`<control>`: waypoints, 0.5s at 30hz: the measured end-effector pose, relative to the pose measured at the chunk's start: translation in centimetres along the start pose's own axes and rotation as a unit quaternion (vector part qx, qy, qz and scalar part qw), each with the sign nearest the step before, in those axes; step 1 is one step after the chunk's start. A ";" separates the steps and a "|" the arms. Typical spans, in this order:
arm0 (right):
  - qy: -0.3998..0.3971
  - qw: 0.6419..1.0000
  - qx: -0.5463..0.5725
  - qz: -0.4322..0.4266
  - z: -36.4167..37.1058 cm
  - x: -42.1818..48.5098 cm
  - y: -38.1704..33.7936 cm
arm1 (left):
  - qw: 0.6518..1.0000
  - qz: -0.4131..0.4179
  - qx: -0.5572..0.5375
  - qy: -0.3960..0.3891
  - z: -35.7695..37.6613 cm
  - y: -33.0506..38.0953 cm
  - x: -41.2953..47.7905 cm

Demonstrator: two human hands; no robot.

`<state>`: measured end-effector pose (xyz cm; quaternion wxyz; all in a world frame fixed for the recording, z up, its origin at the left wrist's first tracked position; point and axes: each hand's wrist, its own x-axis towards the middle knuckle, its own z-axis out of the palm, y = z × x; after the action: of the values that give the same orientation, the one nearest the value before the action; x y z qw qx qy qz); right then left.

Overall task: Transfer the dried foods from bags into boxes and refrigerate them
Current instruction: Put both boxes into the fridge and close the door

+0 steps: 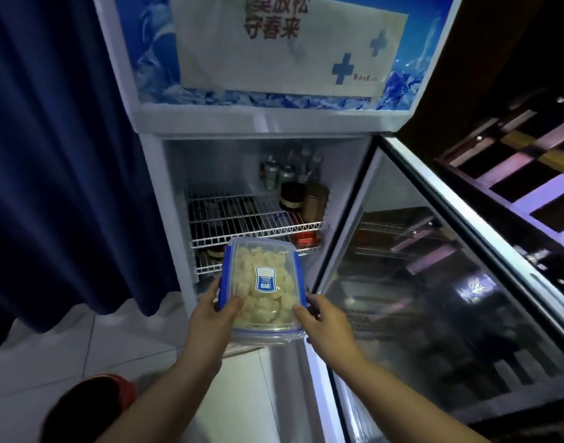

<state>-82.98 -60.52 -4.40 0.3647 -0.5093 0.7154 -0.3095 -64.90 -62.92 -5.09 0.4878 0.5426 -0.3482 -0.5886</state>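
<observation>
1. I held the lidded box (262,290) of pale dried food (250,266) just before the open fridge (153,187), my left hand (207,318) gripping its left edge and my right hand (322,321) its right, thumbs on the lid
2. The upper wire shelf (242,219) looked the best spot to me: its left part was bare, while jars and bottles (290,193) crowded the right rear
3. I judged I should level the box, lead with its far end and slide it in left of the jars
4. The glass door (434,282) stood wide at my right, so only the shelf's front lip seemed likely to snag
</observation>
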 end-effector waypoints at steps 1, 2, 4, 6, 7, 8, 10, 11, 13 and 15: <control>-0.004 1.000 0.022 0.004 0.9 1.2 -0.7 | 1.000 0.004 -0.004 0.005 -0.4 0.4 1.3; -0.007 0.999 0.037 0.005 1.8 2.4 -1.3 | 1.000 0.006 -0.007 0.008 -0.7 0.7 2.5; -0.010 0.998 0.060 0.017 3.3 4.8 -2.3 | 1.000 0.005 -0.006 0.012 -1.3 1.1 5.0; -0.016 0.994 0.096 0.045 4.5 7.2 -3.1 | 1.000 0.007 -0.003 0.022 -1.6 1.4 7.5; -0.018 0.992 0.113 0.055 4.9 8.2 -3.4 | 1.000 0.008 -0.003 0.029 -1.7 1.6 8.6; -0.018 0.990 0.124 0.060 5.3 9.3 -3.7 | 0.999 0.008 -0.001 0.037 -1.7 1.7 9.7; -0.018 0.990 0.130 0.060 6.1 11.5 -4.0 | 0.999 0.002 0.012 0.044 -1.7 2.0 11.7; -0.020 0.990 0.129 0.059 6.4 12.6 -4.1 | 0.999 -0.003 0.020 0.049 -1.6 2.2 12.6; -0.024 0.991 0.117 0.055 6.9 14.8 -4.7 | 0.998 -0.004 0.040 0.053 -1.6 2.6 14.5; -0.026 0.993 0.102 0.043 7.4 17.4 -5.3 | 0.997 0.003 0.066 0.050 -1.4 3.0 16.4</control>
<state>-77.85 -79.16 -7.69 0.4463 -0.4457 0.6916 -0.3519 -61.87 -79.22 -7.45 0.4694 0.6017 -0.3631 -0.5346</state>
